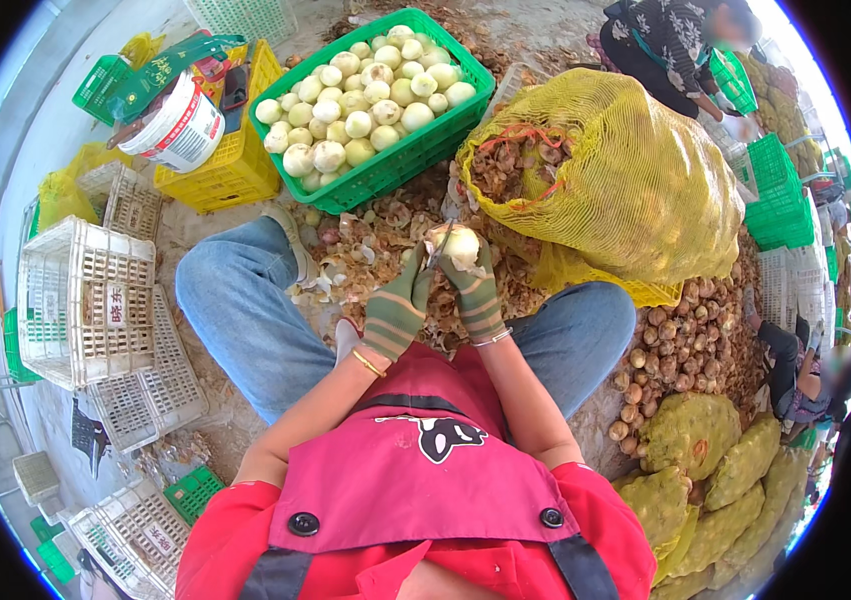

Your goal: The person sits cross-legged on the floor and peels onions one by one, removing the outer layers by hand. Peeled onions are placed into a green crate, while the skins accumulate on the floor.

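Both hands are in striped green knit gloves and meet over the peelings between the knees. My left hand (400, 307) is closed on a small knife (439, 246), its dark blade lying against the left side of an onion. My right hand (475, 294) holds that partly peeled onion (459, 246) from below and the right, with some skin hanging by the fingers. Beyond the hands, a green plastic crate (388, 178) is heaped with peeled onions (358, 124). To its right a yellow mesh sack (620, 172) lies with its mouth towards me, showing onion skins.
Onion skins (365, 262) cover the floor ahead. A white bucket (185, 127) stands on a yellow crate (223, 184) at the upper left. White crates (80, 300) are stacked left. Unpeeled onions (677, 337) and full sacks (692, 435) lie right. A co-worker (665, 52) works at the upper right.
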